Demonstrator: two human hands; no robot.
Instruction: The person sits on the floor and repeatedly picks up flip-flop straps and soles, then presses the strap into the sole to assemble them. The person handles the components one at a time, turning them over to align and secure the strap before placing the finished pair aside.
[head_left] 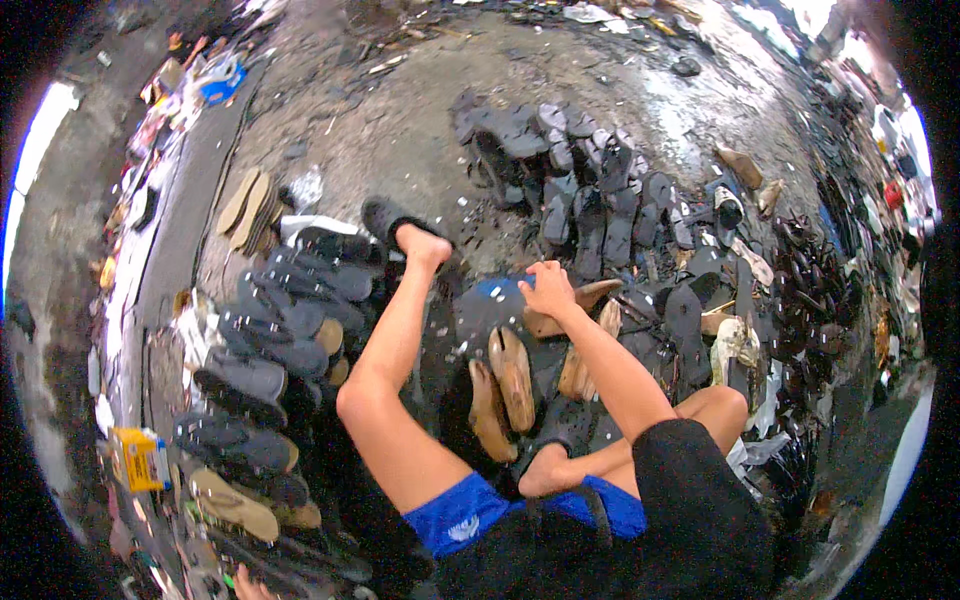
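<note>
Right hand: fingers half-curled at wooden last, grip unclear | left hand: lower picture edge, cannot tell | floor opens beyond black footwear

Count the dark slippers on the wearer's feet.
2: one slipper on the left foot, above centre; another on the right foot, below centre, partly hidden.

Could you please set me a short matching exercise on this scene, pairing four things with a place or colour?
Things:
1. Right hand
2. Box
3. Shorts
4. Sleeve

Places and colours:
A. Blue, about the thighs
B. At a brown wooden last
C. Black, on the right arm
D. Mostly yellow, toward the picture's left edge

Right pairs: 1-B, 2-D, 3-A, 4-C.
</note>
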